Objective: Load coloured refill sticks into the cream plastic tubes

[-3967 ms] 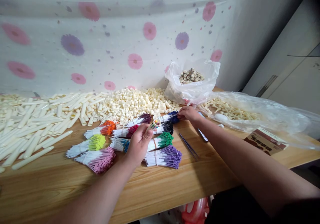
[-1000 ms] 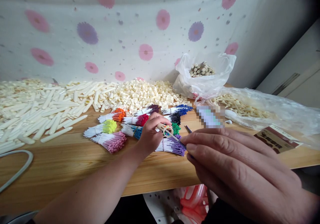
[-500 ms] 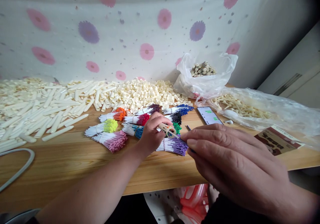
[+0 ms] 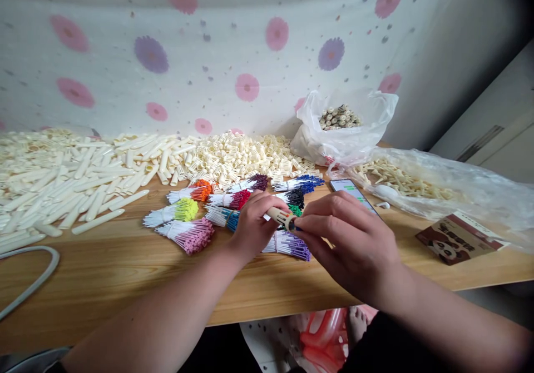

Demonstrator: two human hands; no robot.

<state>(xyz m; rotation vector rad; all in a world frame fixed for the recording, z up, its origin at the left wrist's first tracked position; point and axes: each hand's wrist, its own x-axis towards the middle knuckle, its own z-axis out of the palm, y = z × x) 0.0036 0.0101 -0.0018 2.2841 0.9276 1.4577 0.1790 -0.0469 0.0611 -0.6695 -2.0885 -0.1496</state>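
My left hand [image 4: 255, 223] is closed around a cream slotted multicolour pen barrel [image 4: 278, 215], its open end facing right. Coloured bits show in the barrel's slots. At that open end my right hand [image 4: 354, 242] is closed in a pinch on a pen refill, of which only a dark end [image 4: 296, 226] shows; the rest is hidden by the barrel and fingers. Rubber-banded refill bundles lie around the hands: purple [image 4: 294, 245] beneath, pink [image 4: 196, 234], yellow [image 4: 187, 209], orange [image 4: 202, 189], red [image 4: 238, 199] and blue [image 4: 306, 183] among them.
Behind lie heaps of cream pen tubes [image 4: 95, 181] and slotted barrels [image 4: 237, 156]. At the right are a white plastic bag [image 4: 312, 137] of assembled-looking parts, a clear bag [image 4: 471, 175] of cream pieces, a phone [image 4: 352, 189] and a box [image 4: 459, 239]. A white cable [image 4: 52, 262] curves at left.
My right hand has moved left and away from the camera, up to the barrel's open end. The refill's white shaft, visible before, is now out of sight. My left hand has barely moved.
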